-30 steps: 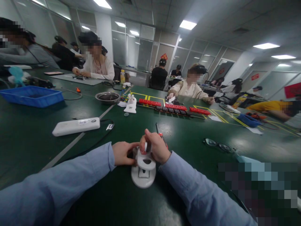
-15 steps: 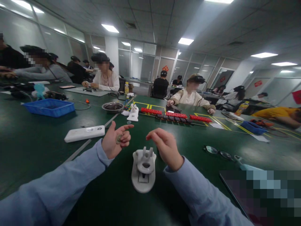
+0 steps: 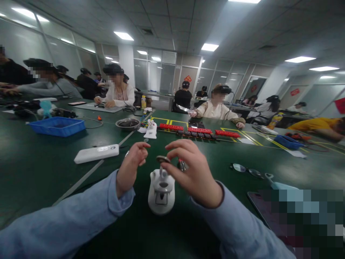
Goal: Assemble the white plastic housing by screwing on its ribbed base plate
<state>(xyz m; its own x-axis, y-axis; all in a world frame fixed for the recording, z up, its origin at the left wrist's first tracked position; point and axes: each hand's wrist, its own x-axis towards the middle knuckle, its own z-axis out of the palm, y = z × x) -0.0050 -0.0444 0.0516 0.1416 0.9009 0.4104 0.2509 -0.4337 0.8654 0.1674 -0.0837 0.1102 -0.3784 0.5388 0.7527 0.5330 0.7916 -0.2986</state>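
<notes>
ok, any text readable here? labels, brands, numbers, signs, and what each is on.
None legible.
White oblong case: label on top, too blurred to read.
Red diamond sign on the back wall: markings too small.
Red wall sign, right: too small.
Yellow bottle, far table edge: too small to read.
White base: no text visible.

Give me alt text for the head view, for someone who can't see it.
The right hand holds a small disc above a white fixture on a green table; the left hand is loosely curled nearby. Glasses lie to the right.
</notes>
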